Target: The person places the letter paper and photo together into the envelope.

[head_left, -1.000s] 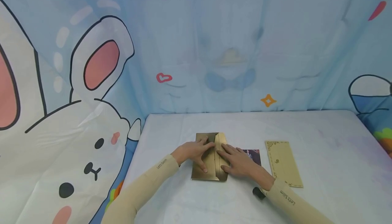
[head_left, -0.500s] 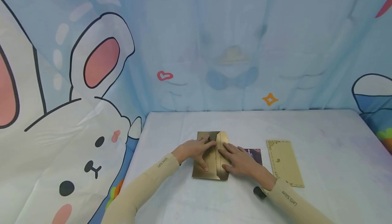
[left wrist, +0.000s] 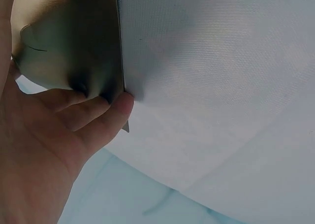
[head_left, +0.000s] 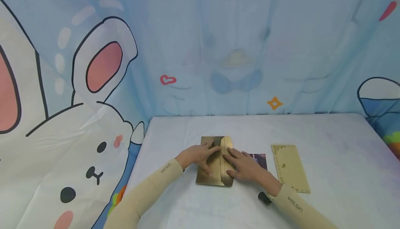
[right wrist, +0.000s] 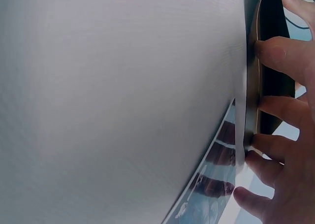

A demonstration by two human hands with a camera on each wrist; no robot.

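Note:
A gold paper envelope point(head_left: 203, 179) lies on the white-covered table, its long flap running down the right side in the head view. My left hand point(head_left: 197, 155) rests on the envelope's body, thumb and fingers spread. In the left wrist view, that hand point(left wrist: 54, 140) has its fingertips on the shiny gold surface point(left wrist: 49, 42) near an edge. Over on the flap, my right hand point(head_left: 245, 166) presses with extended, spread fingers. The right wrist view shows the right hand's fingertips point(right wrist: 269, 50) along the folded edge, with a dark gap behind it.
A dark-coloured photo print point(head_left: 261, 160) lies partly under the right hand. Farther right is a pale yellow card point(head_left: 291, 170) with ornamental corners. A small black object point(head_left: 264, 198) sits beside the right forearm. A printed blue curtain point(head_left: 187, 48) hangs behind the table.
Both hands keep their places on the envelope. The whole head view shifts slightly up, then back down; nothing else visibly moves.

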